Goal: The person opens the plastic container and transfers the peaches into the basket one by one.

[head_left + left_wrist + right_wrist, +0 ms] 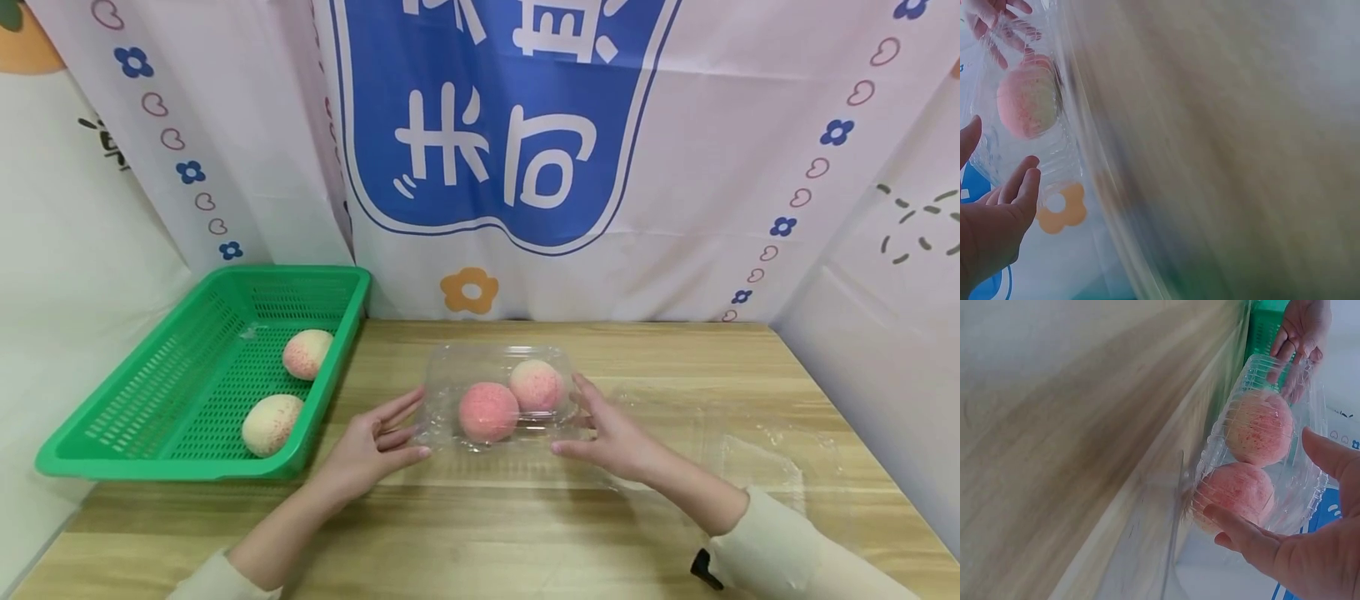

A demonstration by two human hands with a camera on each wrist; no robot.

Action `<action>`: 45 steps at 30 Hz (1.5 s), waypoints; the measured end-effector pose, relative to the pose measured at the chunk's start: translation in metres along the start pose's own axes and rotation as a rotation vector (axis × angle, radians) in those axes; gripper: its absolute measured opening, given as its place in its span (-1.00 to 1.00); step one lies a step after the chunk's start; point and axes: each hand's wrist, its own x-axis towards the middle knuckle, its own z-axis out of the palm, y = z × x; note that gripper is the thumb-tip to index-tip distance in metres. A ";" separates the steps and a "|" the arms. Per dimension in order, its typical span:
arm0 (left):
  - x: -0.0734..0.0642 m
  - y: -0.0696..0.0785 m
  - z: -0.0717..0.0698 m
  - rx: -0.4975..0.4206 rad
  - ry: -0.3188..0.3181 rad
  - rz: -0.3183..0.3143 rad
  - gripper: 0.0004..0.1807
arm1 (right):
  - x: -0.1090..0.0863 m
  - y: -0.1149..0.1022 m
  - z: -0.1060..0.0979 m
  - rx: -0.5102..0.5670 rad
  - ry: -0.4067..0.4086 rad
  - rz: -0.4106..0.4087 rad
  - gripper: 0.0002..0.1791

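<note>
A clear plastic clamshell box [450, 375] with two pink-and-cream peaches is held between my two hands. The redder peach [488, 412] lies at the box's front, and the paler peach [536, 386] sits behind it to the right. At the box's left end my left hand [363, 450] holds it, thumb in front and fingers spread along the side. My right hand [618, 437] holds the right end, thumb and fingers apart around the plastic [1307, 487]. From the wrist views, the box appears raised off the wooden table [450, 533]. Exact fingertip contact is hard to see through the plastic.
On the left stands a green basket [142, 367] with two more peaches [272, 425] along its right side. More clear plastic packaging [765, 467] lies on the right of the table. A printed cloth [675, 275] hangs behind the table.
</note>
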 end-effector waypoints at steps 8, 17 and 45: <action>-0.006 -0.001 -0.006 0.008 -0.018 0.003 -0.13 | -0.002 0.000 0.007 -0.036 0.021 -0.007 0.17; -0.010 -0.006 -0.009 0.015 -0.028 -0.001 -0.14 | -0.004 -0.003 0.012 -0.056 0.020 -0.047 0.15; -0.008 -0.009 -0.012 0.034 -0.043 -0.038 -0.10 | -0.002 -0.007 0.010 -0.244 0.067 -0.092 0.20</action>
